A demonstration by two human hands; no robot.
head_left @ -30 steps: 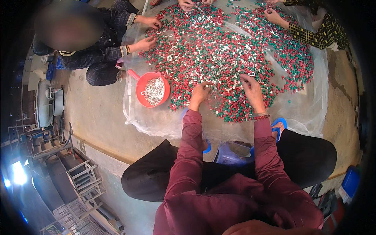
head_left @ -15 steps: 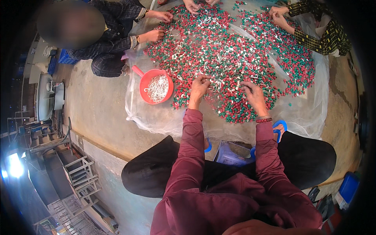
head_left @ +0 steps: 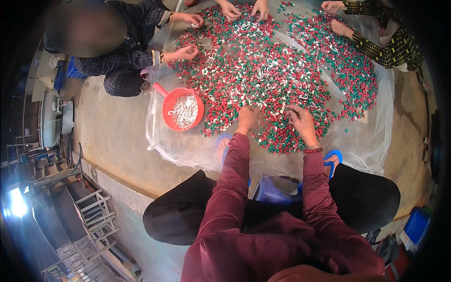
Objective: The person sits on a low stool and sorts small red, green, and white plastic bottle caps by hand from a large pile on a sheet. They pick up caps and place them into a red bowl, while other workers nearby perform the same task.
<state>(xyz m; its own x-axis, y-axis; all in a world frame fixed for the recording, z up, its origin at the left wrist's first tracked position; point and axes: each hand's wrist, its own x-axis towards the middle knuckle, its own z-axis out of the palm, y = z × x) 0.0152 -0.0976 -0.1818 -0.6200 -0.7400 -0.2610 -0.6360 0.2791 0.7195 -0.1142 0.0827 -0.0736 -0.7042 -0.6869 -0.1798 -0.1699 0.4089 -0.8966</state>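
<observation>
Left hand: is bending at centre; grip I cannot tell.
Right hand: is curling right of centre; grip also unclear.
Small red, green, white pieces: are spreading beneath, upper centre.
Tan floor: is stretching beyond translucent white sheet, left.

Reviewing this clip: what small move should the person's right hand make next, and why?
Probably the right hand should reach slightly ahead and pinch the white hook, which lies loose among the red and green pieces near that hand. Similar white hooks are gathered in the red pan. Whether those fingers already hold something is too small to tell.
</observation>
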